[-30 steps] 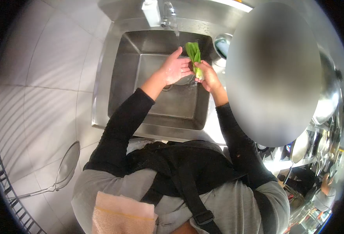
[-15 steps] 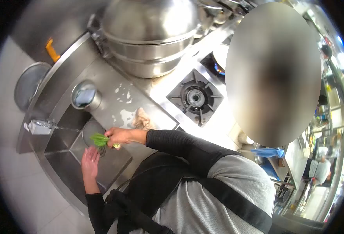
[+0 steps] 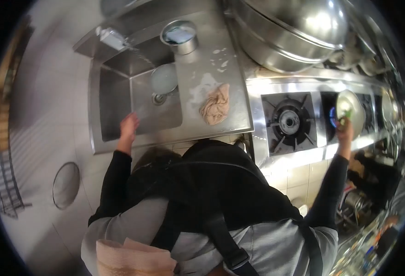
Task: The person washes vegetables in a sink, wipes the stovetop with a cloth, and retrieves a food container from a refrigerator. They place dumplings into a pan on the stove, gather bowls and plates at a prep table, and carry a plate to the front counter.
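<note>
My right hand [image 3: 344, 131] is over the stove at the right, its fingers closed on a small leafy green vegetable [image 3: 347, 114]. Under the vegetable is a round pale pan [image 3: 358, 110], with blue flame showing at its left side. On the other side of me, my left hand [image 3: 129, 127] hangs by the front of the steel sink [image 3: 115, 108], fingers stretched out and holding nothing. A round bowl [image 3: 164, 79] lies in the sink beside the drain [image 3: 159, 99]. Water runs toward the bowl from a white tap fitting [image 3: 111, 38].
A crumpled tan cloth [image 3: 216, 105] and a steel pot [image 3: 179, 39] with liquid inside are on the wet counter. An unlit burner [image 3: 289, 120] lies between counter and pan. A large steel steamer [image 3: 290, 34] stands behind. Another person's arm [image 3: 388, 225] shows at the right edge.
My right hand has carried the vegetable from above the sink across to the pan on the stove. My left hand stays by the sink. The view has turned toward the stove.
</note>
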A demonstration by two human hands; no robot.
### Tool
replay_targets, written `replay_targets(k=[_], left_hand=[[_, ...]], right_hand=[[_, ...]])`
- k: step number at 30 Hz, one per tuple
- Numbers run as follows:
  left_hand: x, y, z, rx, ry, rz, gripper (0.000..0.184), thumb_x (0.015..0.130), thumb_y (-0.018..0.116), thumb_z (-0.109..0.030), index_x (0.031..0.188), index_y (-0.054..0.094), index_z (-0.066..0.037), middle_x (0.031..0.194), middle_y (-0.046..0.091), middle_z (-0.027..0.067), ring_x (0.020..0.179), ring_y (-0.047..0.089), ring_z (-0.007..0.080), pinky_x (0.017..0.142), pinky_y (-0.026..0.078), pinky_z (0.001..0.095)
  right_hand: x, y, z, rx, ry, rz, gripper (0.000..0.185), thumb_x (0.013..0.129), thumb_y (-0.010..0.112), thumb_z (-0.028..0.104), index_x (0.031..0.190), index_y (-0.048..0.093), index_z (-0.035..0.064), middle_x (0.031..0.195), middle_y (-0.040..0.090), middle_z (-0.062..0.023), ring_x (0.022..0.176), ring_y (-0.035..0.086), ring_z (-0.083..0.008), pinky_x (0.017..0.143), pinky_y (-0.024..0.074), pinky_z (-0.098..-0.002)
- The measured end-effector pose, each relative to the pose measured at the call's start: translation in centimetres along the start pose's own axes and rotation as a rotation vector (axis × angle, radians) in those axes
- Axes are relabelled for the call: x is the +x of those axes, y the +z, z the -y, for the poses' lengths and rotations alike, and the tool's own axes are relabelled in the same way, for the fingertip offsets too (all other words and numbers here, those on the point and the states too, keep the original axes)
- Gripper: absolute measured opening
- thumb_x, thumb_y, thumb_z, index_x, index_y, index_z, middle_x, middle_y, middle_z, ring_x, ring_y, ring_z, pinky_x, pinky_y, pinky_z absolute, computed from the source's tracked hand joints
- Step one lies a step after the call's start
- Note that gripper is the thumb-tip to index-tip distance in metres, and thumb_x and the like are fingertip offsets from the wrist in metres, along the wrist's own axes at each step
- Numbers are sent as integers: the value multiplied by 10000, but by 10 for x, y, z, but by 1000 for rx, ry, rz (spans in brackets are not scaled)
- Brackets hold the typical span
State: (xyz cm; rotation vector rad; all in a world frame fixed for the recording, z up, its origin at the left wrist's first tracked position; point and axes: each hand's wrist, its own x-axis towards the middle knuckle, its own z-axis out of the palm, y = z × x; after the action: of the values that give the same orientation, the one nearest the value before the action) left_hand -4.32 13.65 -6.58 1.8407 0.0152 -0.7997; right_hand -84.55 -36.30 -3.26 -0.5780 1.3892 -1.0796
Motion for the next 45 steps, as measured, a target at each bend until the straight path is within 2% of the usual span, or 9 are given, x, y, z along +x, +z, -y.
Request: replay_targets(k=[4, 8, 10, 12, 17, 22, 29, 37, 45], left_hand=[[-74, 78, -31, 143, 122, 166, 338, 908, 643, -254, 1164, 637, -34, 1030, 654, 34, 910, 620, 136, 790, 493, 263], [-95, 113, -45, 121, 177, 283, 322, 914, 645, -246, 1154, 643, -31, 1019, 657, 44, 906, 620, 131, 793, 506, 265], [-95, 126, -55, 18, 107, 382, 337, 912, 657, -269, 1143, 643, -25, 1044, 653, 66, 927, 629, 148, 822, 518, 280], [-78, 142, -73, -82, 65, 427, 368, 905, 671, -289, 1142, 631, -11, 1063, 649, 99, 963, 640, 182, 849, 530, 299], [23, 208, -120, -326, 4, 422, 508, 914, 653, -326, 1268, 524, 13, 1145, 604, 155, 1033, 620, 261, 930, 524, 365], [76, 250, -184, -459, 29, 280, 461, 878, 679, -279, 1161, 492, 33, 1096, 555, 167, 934, 647, 350, 813, 588, 463], [168, 239, -186, -87, -10, 554, 188, 849, 561, -43, 1012, 542, 48, 900, 601, 167, 735, 681, 332, 658, 622, 402], [159, 60, -185, -66, -23, 507, 151, 830, 611, -78, 964, 552, -40, 878, 567, 71, 736, 602, 202, 678, 597, 343], [186, -102, -191, -70, -19, 151, 170, 828, 611, -92, 978, 532, -74, 878, 558, 46, 749, 611, 188, 681, 558, 329]], right_hand=[[61, -71, 30, -1438, -899, -46, 528, 830, 726, 282, 1200, 537, -44, 1103, 601, -204, 1043, 597, -336, 891, 511, -402], [109, -111, 54, -1445, -1254, 33, 675, 762, 801, 239, 1286, 495, -56, 1268, 550, -233, 1208, 520, -349, 978, 457, -421], [103, -102, 57, -1237, -1010, 73, 599, 820, 748, 252, 1279, 506, -46, 1256, 560, -197, 1207, 520, -318, 976, 462, -423], [55, -19, 71, -75, -237, -235, 449, 886, 663, 251, 1232, 549, -12, 1174, 593, -144, 1106, 569, -264, 909, 494, -387], [-83, 112, -36, -490, -509, 265, 189, 953, 572, 251, 1010, 647, 88, 859, 617, 10, 693, 529, -85, 597, 408, -211], [-229, 253, -160, -651, -525, 641, 72, 928, 633, 101, 992, 614, 74, 821, 583, 37, 719, 527, -63, 626, 430, -207], [-329, 385, -210, -1146, -838, 594, 926, 652, 868, 355, 1427, 396, 170, 1463, 317, -272, 1336, 342, -461, 1060, 354, -514], [-275, 367, -246, -713, -725, 389, 338, 740, 598, -14, 1077, 616, -8, 1188, 597, -197, 1130, 558, -334, 969, 452, -383], [-264, 382, -262, -1428, -941, 290, 919, 758, 680, 625, 1466, 368, 129, 1495, 213, -326, 1374, 253, -507, 1108, 247, -579]])
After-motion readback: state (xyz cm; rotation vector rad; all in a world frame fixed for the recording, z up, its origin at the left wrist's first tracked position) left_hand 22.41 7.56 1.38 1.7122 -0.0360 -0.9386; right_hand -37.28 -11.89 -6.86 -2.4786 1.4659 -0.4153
